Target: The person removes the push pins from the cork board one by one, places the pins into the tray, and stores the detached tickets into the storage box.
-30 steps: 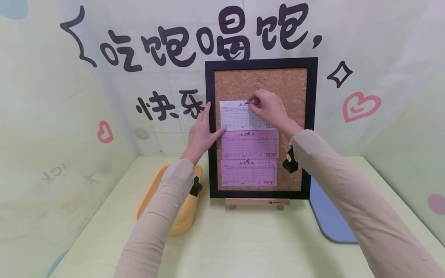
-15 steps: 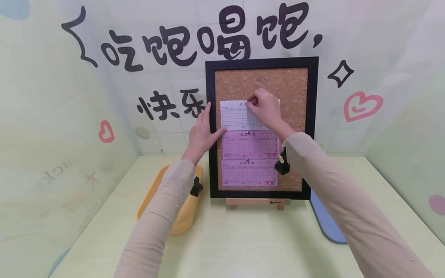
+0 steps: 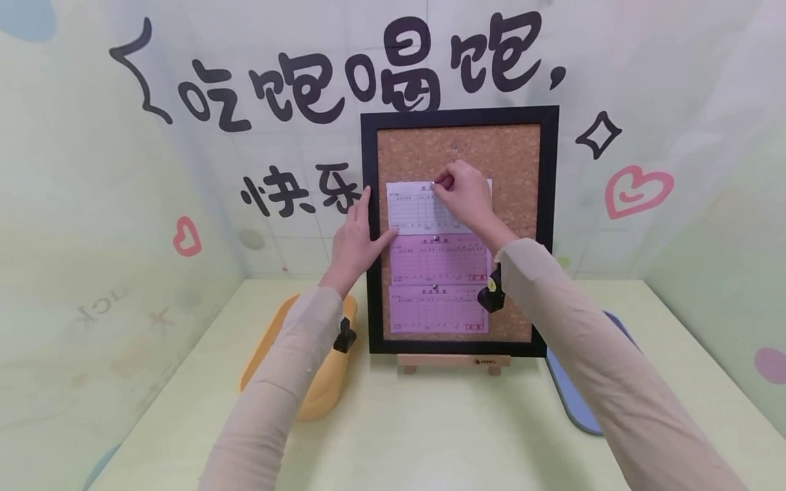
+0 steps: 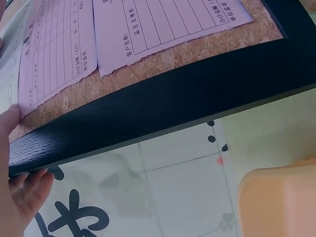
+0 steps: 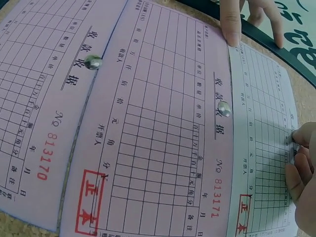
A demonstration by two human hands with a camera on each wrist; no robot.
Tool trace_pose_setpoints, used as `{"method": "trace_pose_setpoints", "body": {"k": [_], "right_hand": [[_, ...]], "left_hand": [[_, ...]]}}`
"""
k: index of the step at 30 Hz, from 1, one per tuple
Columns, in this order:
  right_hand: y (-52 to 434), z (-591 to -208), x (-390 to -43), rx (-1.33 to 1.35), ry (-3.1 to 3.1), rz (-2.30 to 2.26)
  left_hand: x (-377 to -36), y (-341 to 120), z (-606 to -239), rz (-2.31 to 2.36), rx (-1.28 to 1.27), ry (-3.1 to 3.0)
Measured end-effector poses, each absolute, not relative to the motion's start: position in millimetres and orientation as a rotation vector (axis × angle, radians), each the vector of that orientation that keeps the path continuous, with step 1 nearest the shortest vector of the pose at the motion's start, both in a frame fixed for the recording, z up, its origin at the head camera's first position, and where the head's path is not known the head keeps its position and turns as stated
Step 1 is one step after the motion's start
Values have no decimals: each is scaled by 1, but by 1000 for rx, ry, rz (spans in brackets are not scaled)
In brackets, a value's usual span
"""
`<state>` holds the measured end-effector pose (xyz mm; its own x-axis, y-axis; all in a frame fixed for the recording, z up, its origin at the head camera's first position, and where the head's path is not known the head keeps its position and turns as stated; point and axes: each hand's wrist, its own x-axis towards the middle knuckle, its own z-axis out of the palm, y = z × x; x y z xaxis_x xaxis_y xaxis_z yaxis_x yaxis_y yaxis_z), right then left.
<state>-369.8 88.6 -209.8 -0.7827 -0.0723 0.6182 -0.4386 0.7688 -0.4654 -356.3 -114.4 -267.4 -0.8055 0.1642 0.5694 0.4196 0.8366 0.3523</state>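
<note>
A corkboard (image 3: 516, 314) with a black frame stands upright. My left hand (image 3: 355, 240) grips its left side, thumb on the front at the lower left corner of a white receipt slip (image 3: 408, 210), fingers behind the frame in the left wrist view. At the slip's top middle, my right hand (image 3: 468, 196) pinches a small silver pushpin (image 5: 296, 147), mostly hidden by the fingers. Below hang two pink receipt slips, one in the middle (image 3: 408, 262) and one lowest (image 3: 408, 314). Each has a round shiny pushpin (image 5: 223, 109) near its top edge.
The board rests on a small wooden easel (image 3: 454, 360) on the pale table (image 3: 405, 429). Left of it, partly behind my left sleeve, is a yellow tray (image 3: 331, 382). A blue tray (image 3: 574, 395) lies at right, partly covered by my right arm. Behind stands a wall with black lettering (image 3: 408, 65).
My right fingertips have shifted slightly left and now cover the pushpin that showed beside them. The right wrist and forearm have swung left. The left hand keeps its place on the frame.
</note>
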Motion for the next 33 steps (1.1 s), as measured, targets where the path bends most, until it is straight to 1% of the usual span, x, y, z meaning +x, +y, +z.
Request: {"method": "trace_pose_setpoints", "body": {"k": [33], "right_hand": [[89, -211, -369, 391, -2372, 863]], "left_hand": [[-353, -114, -269, -644, -404, -2494]]}}
